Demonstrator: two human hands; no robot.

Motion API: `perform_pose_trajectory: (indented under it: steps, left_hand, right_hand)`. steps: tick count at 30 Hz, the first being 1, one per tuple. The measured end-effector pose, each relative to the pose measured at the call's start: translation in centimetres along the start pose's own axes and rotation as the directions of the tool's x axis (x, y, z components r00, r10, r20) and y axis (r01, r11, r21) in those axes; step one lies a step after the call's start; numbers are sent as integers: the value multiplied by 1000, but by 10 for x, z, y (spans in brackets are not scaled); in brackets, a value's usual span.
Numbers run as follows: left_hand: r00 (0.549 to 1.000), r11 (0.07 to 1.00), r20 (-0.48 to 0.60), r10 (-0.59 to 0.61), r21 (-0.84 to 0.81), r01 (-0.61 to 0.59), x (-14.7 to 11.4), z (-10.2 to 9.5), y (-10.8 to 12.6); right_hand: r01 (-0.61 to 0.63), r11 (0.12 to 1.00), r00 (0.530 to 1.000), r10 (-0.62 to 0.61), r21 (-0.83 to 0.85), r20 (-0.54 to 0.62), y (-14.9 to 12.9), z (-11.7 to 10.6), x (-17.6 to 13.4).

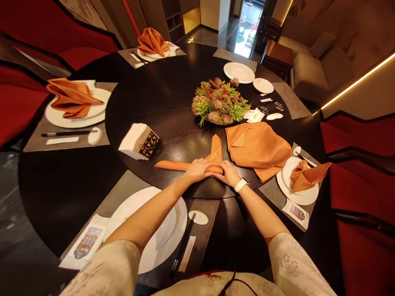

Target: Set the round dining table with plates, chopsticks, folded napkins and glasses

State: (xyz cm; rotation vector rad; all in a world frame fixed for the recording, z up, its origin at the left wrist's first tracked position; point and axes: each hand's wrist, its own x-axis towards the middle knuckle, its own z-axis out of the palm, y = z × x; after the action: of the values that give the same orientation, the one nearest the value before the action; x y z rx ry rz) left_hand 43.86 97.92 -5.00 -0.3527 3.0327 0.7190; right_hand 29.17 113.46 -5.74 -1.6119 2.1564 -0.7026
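An orange cloth napkin, rolled into a narrow strip, lies on the dark turntable in front of me. One end of it stands up as a folded point behind my fingers. My left hand is closed over the middle of the roll. Close beside it, my right hand, with a white watch on the wrist, grips the right end. The fingertips of both hands nearly meet on the cloth. Just right of them lies a loose pile of orange napkins.
A flower centrepiece stands beyond my hands. A tissue holder is at left. Plates and chopsticks lie below my arms. Place settings with folded napkins ring the table. Spare plates are stacked at the back right.
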Motion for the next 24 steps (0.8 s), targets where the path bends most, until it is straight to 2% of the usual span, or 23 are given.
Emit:
perform_pose_trajectory:
  steps: [3,8,11,13,15,19,21,24]
  left_hand:
    - [996,999,90,8,-32,-6,1,-4,2]
    - [973,997,231,17,-75,1,-16,-4,15]
    - [990,993,141,14,-114,2,-31,-4,27]
    - [999,998,47,27,-65,-24,-39,-3,33]
    - [999,999,2,52,6,-52,-43,-2,38]
    - [999,998,-10,50,34,-50,-39,2,32]
    - [998,998,-8,68,8,-68,-31,3,25]
    - [997,996,14,76,-41,-76,-21,6,14]
  right_hand:
    - [13,1000,999,-13,-10,35,-3,1,-15]
    - [72,986,993,-85,151,83,3,11,-41]
    - [58,983,994,-73,173,82,3,16,-48]
    - [13,989,996,-26,144,85,1,16,-47]
    - [-44,994,995,35,97,95,-4,15,-44]
    - [-113,993,994,113,21,-1,-13,12,-39]
    - [-75,997,996,76,28,-56,-15,11,-41]
    - [7,998,999,-4,65,-46,-13,11,-46]
